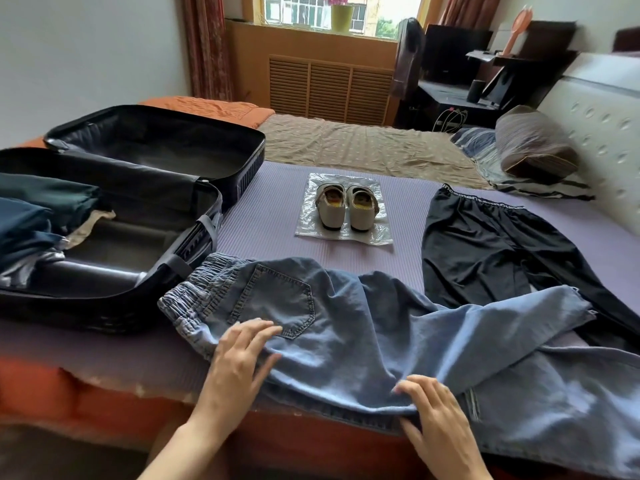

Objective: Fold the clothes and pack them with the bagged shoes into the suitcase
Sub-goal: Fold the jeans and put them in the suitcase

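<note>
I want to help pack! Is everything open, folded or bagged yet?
Suitcase: open, some clothes inside.
Shoes: on the bag, not in it.
Jeans: unfolded.
Black pants: unfolded.
Left hand: flat on jeans.
Right hand: pinching jeans.

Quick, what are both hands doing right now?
Left hand: open, resting flat on the blue jeans.
Right hand: pinching the jeans' folded edge.
</note>
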Available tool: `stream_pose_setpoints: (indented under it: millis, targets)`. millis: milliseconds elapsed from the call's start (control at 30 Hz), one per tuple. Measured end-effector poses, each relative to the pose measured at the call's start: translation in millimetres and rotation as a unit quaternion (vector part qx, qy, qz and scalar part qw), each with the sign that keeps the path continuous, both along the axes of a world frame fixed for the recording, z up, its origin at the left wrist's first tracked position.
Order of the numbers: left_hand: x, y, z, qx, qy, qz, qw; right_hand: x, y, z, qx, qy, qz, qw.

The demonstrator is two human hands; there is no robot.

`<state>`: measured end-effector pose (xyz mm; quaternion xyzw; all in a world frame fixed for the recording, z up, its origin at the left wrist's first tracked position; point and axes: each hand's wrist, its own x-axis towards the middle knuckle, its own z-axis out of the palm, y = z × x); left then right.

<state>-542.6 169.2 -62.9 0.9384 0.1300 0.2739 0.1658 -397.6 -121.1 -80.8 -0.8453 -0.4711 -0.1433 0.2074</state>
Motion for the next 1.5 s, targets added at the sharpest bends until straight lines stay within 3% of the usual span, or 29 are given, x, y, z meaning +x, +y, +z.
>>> stream_pose_setpoints:
  millis: [200,333,500,633,767,900,1033,1267,1500]
  targets:
    - [-10,15,-25,0.018,0.108,0.016,0.994,17,-29,5,0.041,-0.050,-0.083,0.994]
    - [-5,9,-21,0.009,0.058,0.019,0.998,36,-47,15,0.055,-0.089,-0.119,0.987]
    - [-7,-16,-6,0.013,-0.061,-0.064,0.996,45,-56,10,0.040,-0.136,-0.077,0.987]
    - [-11,-24,-16,0.042,-0.017,-0.136,0.990,51,-57,1,0.059,-0.110,-0.081,0.989]
    - [-9,-14,-23,0.045,-0.004,-0.106,0.993,45,-65,23,0.113,-0.102,-0.077,0.985]
    - [-1,-8,-21,0.061,-0.002,-0.087,0.994,34,-87,39,0.078,-0.117,-0.031,0.990]
    - [-2,-4,-30,0.089,0.009,-0.099,0.991,27,-101,11,0.008,-0.078,-0.001,0.997]
    - [-9,-6,-13,0.101,-0.033,-0.143,0.984,14,-105,6,0.047,-0.087,-0.033,0.995]
    - [-8,-19,-15,0.080,-0.015,-0.106,0.991,11,-98,-2,0.036,-0.080,-0.040,0.995]
